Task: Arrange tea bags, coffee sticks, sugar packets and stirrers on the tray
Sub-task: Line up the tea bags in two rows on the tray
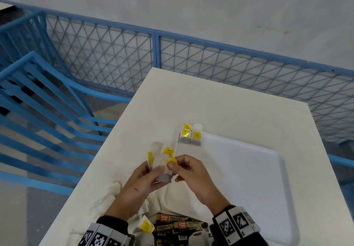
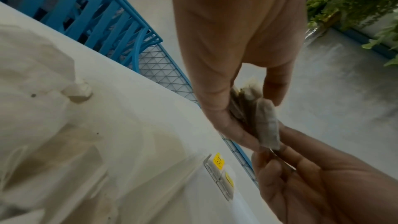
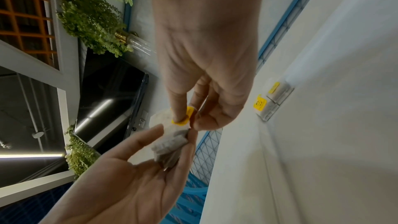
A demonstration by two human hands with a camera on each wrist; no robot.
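Observation:
Above the table my left hand [image 1: 145,177] grips a bunch of white tea bags [image 1: 160,161] with yellow tags. My right hand [image 1: 183,169] pinches the yellow tag [image 1: 171,162] of one bag in that bunch; in the right wrist view thumb and forefinger close on the tag [image 3: 183,117]. The left wrist view shows the grey bag bodies [image 2: 267,125] between my left fingers. Three tea bags [image 1: 189,135] lie side by side at the far left corner of the white tray [image 1: 249,169]. Brown coffee sticks [image 1: 178,223] lie near my wrists beside another tea bag [image 1: 145,225].
A white cloth bag [image 1: 115,194] lies crumpled on the white table [image 1: 210,96] under my left arm. A blue mesh fence [image 1: 115,58] and blue chairs [image 1: 38,102] stand beyond the table's far and left edges.

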